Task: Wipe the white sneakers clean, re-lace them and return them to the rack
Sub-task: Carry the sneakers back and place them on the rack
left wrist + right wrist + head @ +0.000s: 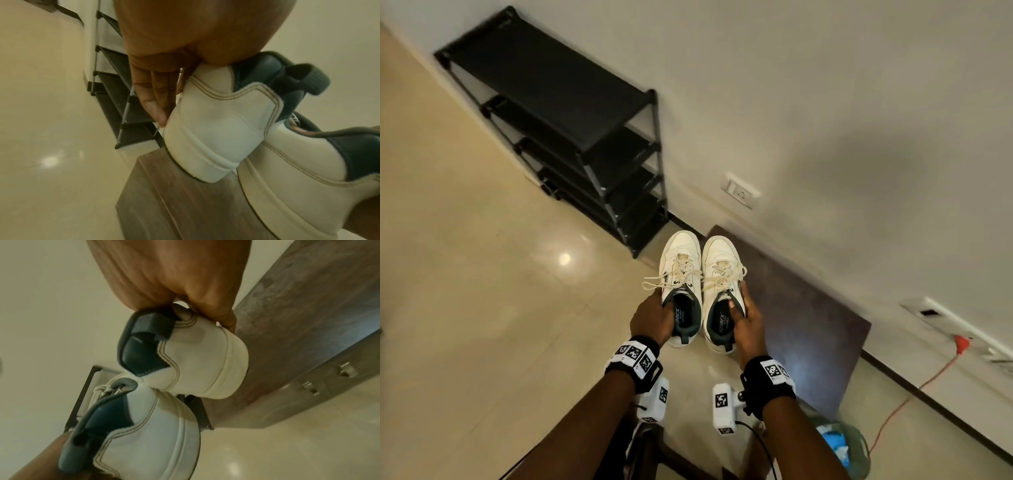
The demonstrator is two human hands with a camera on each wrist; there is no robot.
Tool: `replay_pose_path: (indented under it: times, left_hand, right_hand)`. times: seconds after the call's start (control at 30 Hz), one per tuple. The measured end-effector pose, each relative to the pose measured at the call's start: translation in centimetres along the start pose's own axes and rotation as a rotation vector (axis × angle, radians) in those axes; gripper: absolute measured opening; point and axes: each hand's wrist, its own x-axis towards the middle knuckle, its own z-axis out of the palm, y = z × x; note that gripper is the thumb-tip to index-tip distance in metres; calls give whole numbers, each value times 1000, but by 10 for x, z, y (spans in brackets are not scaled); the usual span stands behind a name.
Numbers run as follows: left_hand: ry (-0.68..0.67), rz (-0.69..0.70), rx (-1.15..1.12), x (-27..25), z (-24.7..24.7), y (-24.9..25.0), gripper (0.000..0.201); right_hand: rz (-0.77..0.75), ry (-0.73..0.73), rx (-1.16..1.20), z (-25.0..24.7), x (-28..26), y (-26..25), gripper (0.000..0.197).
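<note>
- We think we are close to the end. Both white shoes have laces in them, and they look mostly clean, so the wiping and lacing seem done.
- What is left is to put them on the rack (571,113). It stands in the upper left of the head picture, against the wall, and we see no shoes on its shelves.
- Our left hand (652,317) holds the left sneaker (680,284) by its side near the opening. In the left wrist picture the fingers (156,97) lie along its outer side.
- Our right hand (748,325) holds the right sneaker (722,291), with the thumb inside the opening and the fingers around the outside.
- The two shoes are side by side in the middle of the head picture, up in the air, toes pointing away from us. Their heels touch in the wrist pictures.
- The shoes are white with dark blue lining. The laces (681,274) are cream, tied loosely, with ends sticking out to the sides.
- A brown board (808,308) lies under the shoes.
</note>
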Motion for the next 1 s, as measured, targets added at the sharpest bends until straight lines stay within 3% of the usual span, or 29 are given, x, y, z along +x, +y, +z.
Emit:
replay_pose_path:
  times: [0.33,0.47,0.77,1.0]
  left_hand:
    - [208,-123,-101,-13,-164,-37,42]
    - [254,-175,-106,-3,-224,-66,33]
    - [274,-249,-94,34,-368,-145,32]
    - [276,-299,-76,53,-449,-165,39]
  right_hand:
    - [5,-240,-133,162,-20,-76,52]
    - [27,-294,-152,233,-24,-87,54]
    - [76,-392,-180,406,-44,-99,54]
    - [141,-406,-123,486,-50,-112,53]
